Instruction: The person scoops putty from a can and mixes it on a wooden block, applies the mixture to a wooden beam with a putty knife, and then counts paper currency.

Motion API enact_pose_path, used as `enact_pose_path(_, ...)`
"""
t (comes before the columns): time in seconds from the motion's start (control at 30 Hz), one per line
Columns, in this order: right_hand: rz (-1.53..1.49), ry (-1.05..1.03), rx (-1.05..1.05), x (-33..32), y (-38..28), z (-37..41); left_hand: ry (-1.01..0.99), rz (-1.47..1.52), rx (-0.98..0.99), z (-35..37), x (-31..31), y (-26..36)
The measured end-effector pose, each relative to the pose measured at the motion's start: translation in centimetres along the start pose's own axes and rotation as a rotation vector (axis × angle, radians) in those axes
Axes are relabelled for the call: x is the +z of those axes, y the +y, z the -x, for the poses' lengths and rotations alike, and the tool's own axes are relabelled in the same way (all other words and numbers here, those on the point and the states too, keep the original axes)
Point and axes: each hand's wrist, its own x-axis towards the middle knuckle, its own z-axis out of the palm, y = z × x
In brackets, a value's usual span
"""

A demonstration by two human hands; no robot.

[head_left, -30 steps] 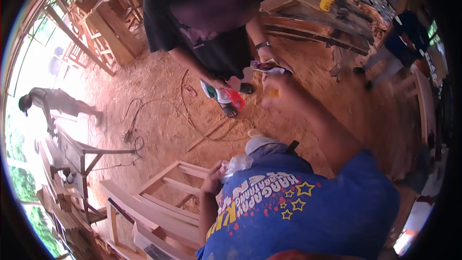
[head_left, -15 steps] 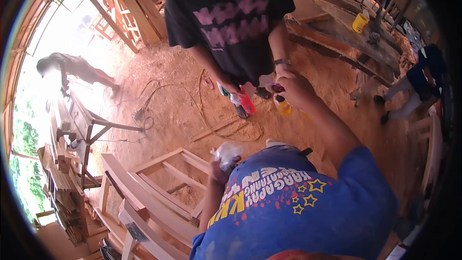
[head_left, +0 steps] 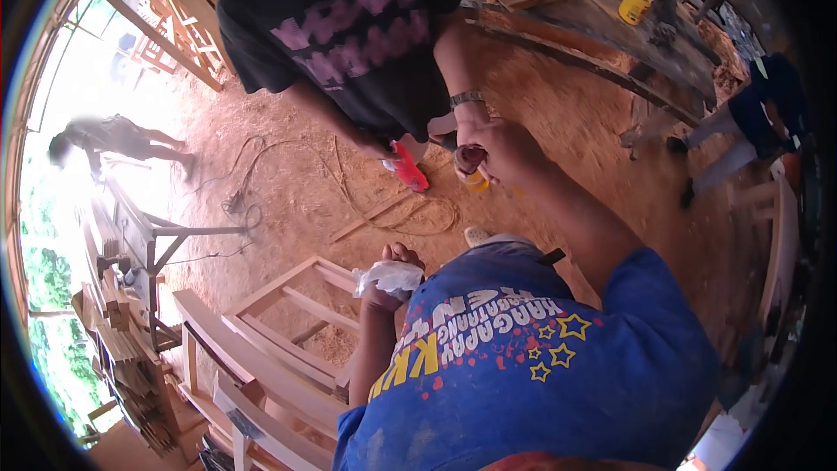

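Note:
My left hand (head_left: 398, 255) is closed around a crumpled clear plastic bag (head_left: 390, 278) beside my blue shirt. Out in front, my right hand (head_left: 506, 155) has its fingers curled round a small round brown thing (head_left: 471, 158), whose kind I cannot make out. Just under it shows part of a yellow container (head_left: 477, 181); what supports it is hidden. Another person in a black T-shirt (head_left: 349, 26) stands facing me, the watch-wearing wrist (head_left: 467, 98) right against my right hand. That person's other hand (head_left: 373, 146) holds a bright red packet (head_left: 408, 166) low down.
Wooden frames (head_left: 288, 314) stand at my lower left. A cord (head_left: 336, 192) loops over the sawdust-covered floor. A yellow tub (head_left: 635, 5) sits on a workbench (head_left: 602, 35) at the upper right. Other people are at the far left and right.
My view has shifted, so the scene sits further left. My right hand has tilted, showing the brown thing more, with less of the yellow container visible. The bag hangs flatter over my left hand.

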Motion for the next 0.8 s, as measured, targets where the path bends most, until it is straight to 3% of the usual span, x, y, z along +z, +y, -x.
enact_pose_path(0.13,-0.189,-0.099,0.078,-2.3,1.6,-0.6,0.088,-0.064,0.020,-2.1,0.6,-0.4)
enact_pose_path(0.3,-0.436,-0.117,0.200,-4.5,2.7,-1.1,-0.059,-0.243,-0.051,-4.6,1.6,-0.6)
enact_pose_path(0.4,-0.440,-0.061,0.116,-4.6,3.9,-1.4,-0.073,-0.309,-0.067,-5.9,1.9,-1.0)
enact_pose_path(0.5,-0.419,-0.023,-0.122,-5.9,4.2,-1.7,-0.051,-0.341,-0.084,-6.8,2.7,-1.1)
enact_pose_path(0.6,-0.504,-0.045,-0.081,-6.8,3.6,-2.5,-0.032,-0.352,-0.121,-7.1,2.8,-0.6)
enact_pose_path(0.7,-0.530,-0.022,0.194,-9.1,0.6,-3.1,0.036,-0.369,-0.169,-6.5,2.5,0.7)
enact_pose_path(0.77,-0.596,0.066,0.199,-9.6,-0.2,-2.6,0.121,-0.299,-0.248,-6.6,2.1,2.1)
enact_pose_path(0.8,-0.623,0.115,0.199,-9.8,-0.5,-2.4,0.029,-0.372,-0.217,-6.6,2.2,2.8)
